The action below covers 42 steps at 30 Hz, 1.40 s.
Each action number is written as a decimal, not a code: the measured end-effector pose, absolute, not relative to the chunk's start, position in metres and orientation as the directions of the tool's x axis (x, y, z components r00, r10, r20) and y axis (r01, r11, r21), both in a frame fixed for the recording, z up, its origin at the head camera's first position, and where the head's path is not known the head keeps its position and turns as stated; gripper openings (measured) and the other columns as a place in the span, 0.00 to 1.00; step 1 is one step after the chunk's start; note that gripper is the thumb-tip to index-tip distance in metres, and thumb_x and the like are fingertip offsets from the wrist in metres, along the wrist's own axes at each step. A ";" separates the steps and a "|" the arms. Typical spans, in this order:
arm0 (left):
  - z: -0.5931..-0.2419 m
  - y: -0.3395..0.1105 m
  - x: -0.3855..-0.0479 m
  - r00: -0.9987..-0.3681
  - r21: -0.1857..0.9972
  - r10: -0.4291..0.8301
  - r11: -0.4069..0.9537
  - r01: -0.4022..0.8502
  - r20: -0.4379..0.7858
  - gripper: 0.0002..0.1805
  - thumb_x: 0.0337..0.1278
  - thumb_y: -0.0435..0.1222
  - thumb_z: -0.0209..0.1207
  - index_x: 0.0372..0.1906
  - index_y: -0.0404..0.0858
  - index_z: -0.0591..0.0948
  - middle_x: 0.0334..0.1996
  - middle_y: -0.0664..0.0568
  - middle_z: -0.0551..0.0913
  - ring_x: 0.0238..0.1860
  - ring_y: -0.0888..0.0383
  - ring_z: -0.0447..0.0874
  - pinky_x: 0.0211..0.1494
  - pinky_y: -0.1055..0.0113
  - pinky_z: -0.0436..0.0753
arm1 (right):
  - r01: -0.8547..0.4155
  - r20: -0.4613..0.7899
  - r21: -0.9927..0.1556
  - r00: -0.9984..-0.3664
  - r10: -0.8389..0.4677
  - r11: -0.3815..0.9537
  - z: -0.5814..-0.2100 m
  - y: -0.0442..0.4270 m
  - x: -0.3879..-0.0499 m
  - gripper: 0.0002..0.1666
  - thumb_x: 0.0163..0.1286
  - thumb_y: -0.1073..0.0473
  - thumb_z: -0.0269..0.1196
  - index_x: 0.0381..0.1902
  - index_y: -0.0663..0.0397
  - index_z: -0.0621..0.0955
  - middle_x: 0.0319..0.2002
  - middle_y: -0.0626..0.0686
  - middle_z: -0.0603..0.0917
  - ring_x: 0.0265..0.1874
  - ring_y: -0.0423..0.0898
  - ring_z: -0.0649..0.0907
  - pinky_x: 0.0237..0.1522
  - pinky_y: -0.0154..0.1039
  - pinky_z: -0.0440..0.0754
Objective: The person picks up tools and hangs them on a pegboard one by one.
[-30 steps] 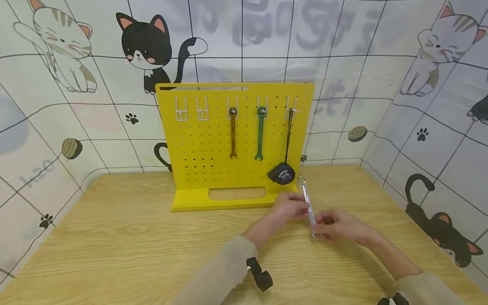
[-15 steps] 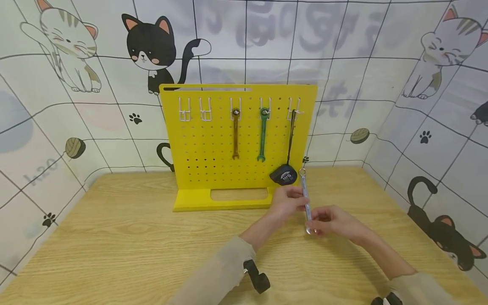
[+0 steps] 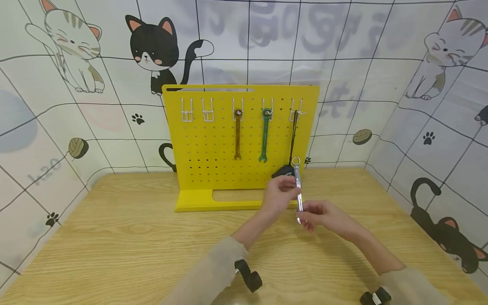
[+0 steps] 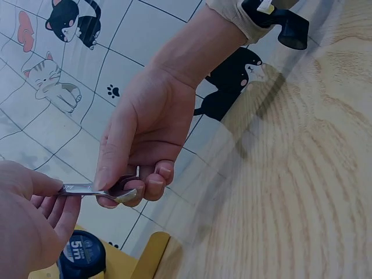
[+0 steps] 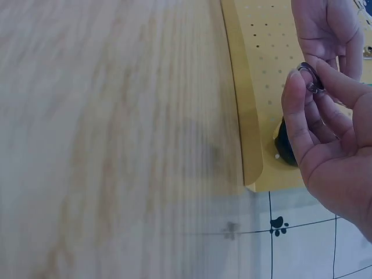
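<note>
A silver combination wrench (image 3: 297, 178) is held up almost upright in the head view, ring end at the top. My left hand (image 3: 277, 197) pinches its middle between thumb and fingers. Lower down, my right hand (image 3: 328, 218) pinches the bottom end. In the left wrist view, thumb and fingertips of the right hand (image 4: 139, 133) meet the wrench (image 4: 78, 189) beside the left hand (image 4: 29, 215). The wrench end (image 5: 311, 78) shows between the right hand's fingers in the right wrist view. A black tape measure (image 3: 284, 170) hangs just behind the wrench, partly covered.
A yellow pegboard (image 3: 206, 146) stands at the back of the wooden table (image 3: 126, 237). From its white hooks hang a brown wrench (image 3: 238, 135) and a green wrench (image 3: 265, 135). Two left hooks (image 3: 187, 111) carry nothing. A cat-print sheet (image 3: 114, 127) surrounds the table.
Both hands have carried the silver wrench upward and slightly left, toward the pegboard. It now stands straighter and overlaps the tape measure. The head view has shifted slightly.
</note>
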State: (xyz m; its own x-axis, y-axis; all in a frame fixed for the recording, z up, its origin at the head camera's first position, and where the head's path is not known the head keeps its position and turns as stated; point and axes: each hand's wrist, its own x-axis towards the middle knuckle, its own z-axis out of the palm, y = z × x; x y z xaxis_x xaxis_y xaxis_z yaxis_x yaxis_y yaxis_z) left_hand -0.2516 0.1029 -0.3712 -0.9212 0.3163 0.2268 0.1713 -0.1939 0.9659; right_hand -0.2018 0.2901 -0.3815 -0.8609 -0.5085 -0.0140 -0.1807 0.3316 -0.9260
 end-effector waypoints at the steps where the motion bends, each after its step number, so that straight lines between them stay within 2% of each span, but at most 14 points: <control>1: -0.370 0.101 -0.252 -0.922 0.965 0.313 -0.197 0.174 0.230 0.10 0.59 0.24 0.66 0.45 0.29 0.84 0.36 0.47 0.86 0.34 0.59 0.85 0.42 0.64 0.88 | -0.178 -0.014 -0.925 -0.867 -0.498 0.336 -0.381 0.288 -0.202 0.14 0.78 0.58 0.58 0.44 0.67 0.78 0.33 0.61 0.81 0.30 0.49 0.81 0.36 0.45 0.84; 9: -0.368 0.085 -0.257 -0.927 0.966 0.309 -0.212 0.150 0.212 0.13 0.59 0.25 0.66 0.49 0.26 0.83 0.36 0.49 0.86 0.37 0.58 0.86 0.44 0.64 0.87 | -0.204 0.028 -0.914 -0.895 -0.446 0.351 -0.379 0.272 -0.208 0.12 0.74 0.57 0.63 0.41 0.64 0.80 0.30 0.59 0.82 0.28 0.47 0.81 0.34 0.45 0.84; 17: -0.368 0.064 -0.263 -0.923 0.968 0.324 -0.205 0.146 0.208 0.14 0.62 0.28 0.66 0.51 0.28 0.82 0.41 0.47 0.85 0.42 0.55 0.85 0.51 0.60 0.86 | -0.248 0.072 -0.898 -0.898 -0.434 0.364 -0.377 0.253 -0.213 0.12 0.73 0.57 0.65 0.37 0.64 0.80 0.28 0.56 0.81 0.26 0.47 0.80 0.33 0.45 0.82; 22: -0.366 0.051 -0.267 -0.926 0.970 0.311 -0.178 0.165 0.214 0.15 0.63 0.31 0.67 0.52 0.29 0.83 0.41 0.47 0.86 0.41 0.53 0.87 0.46 0.64 0.85 | -0.265 0.097 -0.896 -0.901 -0.423 0.358 -0.377 0.243 -0.217 0.12 0.73 0.57 0.65 0.37 0.62 0.80 0.28 0.56 0.81 0.27 0.50 0.80 0.35 0.48 0.82; 30: -0.362 0.033 -0.268 -0.920 0.963 0.302 -0.183 0.199 0.248 0.15 0.61 0.29 0.67 0.51 0.28 0.82 0.40 0.45 0.85 0.41 0.54 0.86 0.49 0.60 0.86 | -0.272 0.123 -0.914 -0.894 -0.432 0.302 -0.376 0.227 -0.222 0.12 0.72 0.57 0.66 0.37 0.63 0.80 0.27 0.56 0.81 0.26 0.52 0.80 0.34 0.50 0.82; 36: -0.356 0.020 -0.266 -0.920 0.963 0.293 -0.144 0.227 0.261 0.15 0.63 0.29 0.66 0.52 0.29 0.82 0.42 0.44 0.85 0.42 0.53 0.85 0.50 0.60 0.86 | -0.237 0.105 -0.935 -0.896 -0.431 0.264 -0.373 0.213 -0.223 0.13 0.73 0.56 0.65 0.38 0.63 0.80 0.29 0.56 0.82 0.28 0.53 0.80 0.38 0.53 0.82; 42: -0.351 0.007 -0.269 -0.928 0.961 0.250 -0.083 0.264 0.277 0.13 0.62 0.31 0.67 0.51 0.33 0.84 0.41 0.47 0.85 0.43 0.53 0.83 0.53 0.58 0.84 | -0.244 0.128 -0.942 -0.895 -0.427 0.229 -0.372 0.199 -0.230 0.11 0.72 0.58 0.66 0.38 0.62 0.80 0.28 0.55 0.82 0.28 0.50 0.79 0.38 0.45 0.81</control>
State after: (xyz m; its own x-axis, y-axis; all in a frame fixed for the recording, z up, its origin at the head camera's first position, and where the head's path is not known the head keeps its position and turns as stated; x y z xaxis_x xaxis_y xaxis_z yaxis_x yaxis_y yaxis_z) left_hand -0.2687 0.0070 -0.3511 -0.9280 0.2495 0.2768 0.2641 -0.0834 0.9609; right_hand -0.2298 0.1991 -0.3715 -0.8953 -0.4267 0.1281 -0.2440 0.2291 -0.9423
